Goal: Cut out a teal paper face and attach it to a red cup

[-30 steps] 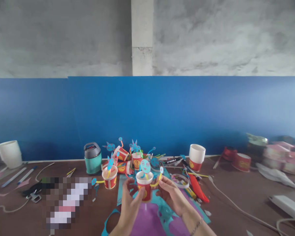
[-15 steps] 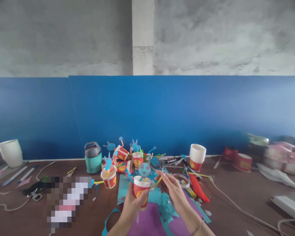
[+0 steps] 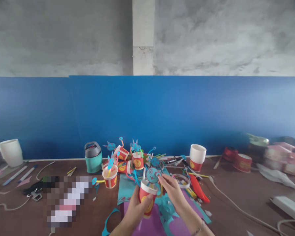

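My left hand [image 3: 132, 211] is closed round a red-and-white paper cup [image 3: 147, 192], which leans a little to the right. From its top rises a round blue paper face [image 3: 151, 176] with drawn features. Blue and yellow straws stick out at the cup's sides. The fingertips of my right hand [image 3: 173, 190] pinch a small blue paper disc [image 3: 158, 174] at the right edge of the face. Underneath lie purple paper [image 3: 152, 226] and cut blue paper [image 3: 126, 185]. Left of my hands stands a similar decorated cup [image 3: 110, 178]; more such cups [image 3: 137, 161] crowd behind.
A teal jar [image 3: 93, 160] with a dark lid stands at the back left. Stacked paper cups [image 3: 197, 157] are at the back right. A red object [image 3: 198, 188], a tape roll [image 3: 184, 181] and pens lie right of the paper. A white cable [image 3: 233, 203] crosses the table.
The cup in my left hand has shifted right and down and now tilts. My right fingertips have come in to the small disc beside the face. The decorated cup on the left has shifted slightly right.
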{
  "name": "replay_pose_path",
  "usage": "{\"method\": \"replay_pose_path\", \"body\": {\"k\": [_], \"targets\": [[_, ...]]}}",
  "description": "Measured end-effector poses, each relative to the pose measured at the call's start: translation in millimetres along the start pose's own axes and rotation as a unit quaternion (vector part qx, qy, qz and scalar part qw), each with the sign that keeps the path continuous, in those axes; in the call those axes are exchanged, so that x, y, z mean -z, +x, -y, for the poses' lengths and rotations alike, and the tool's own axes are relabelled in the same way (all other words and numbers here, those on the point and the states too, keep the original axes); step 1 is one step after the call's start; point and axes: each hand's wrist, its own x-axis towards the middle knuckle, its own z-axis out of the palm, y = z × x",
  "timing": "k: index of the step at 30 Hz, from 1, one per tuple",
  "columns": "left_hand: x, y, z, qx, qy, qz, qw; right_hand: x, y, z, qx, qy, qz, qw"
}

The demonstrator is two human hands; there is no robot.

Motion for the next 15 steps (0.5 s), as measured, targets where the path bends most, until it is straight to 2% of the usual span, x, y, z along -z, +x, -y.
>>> {"method": "replay_pose_path", "body": {"k": [8, 15], "targets": [[3.1, 0.7, 5.3, 0.02, -0.001, -0.015, 1.0, -0.2, 1.0, 3.7, 0.005, -0.014, -0.028, 0.999], [2.0, -1.4, 3.4, 0.019, -0.011, 0.004, 1.0, -0.1, 1.6, 3.6, 0.019, -0.018, -0.049, 0.998]]}}
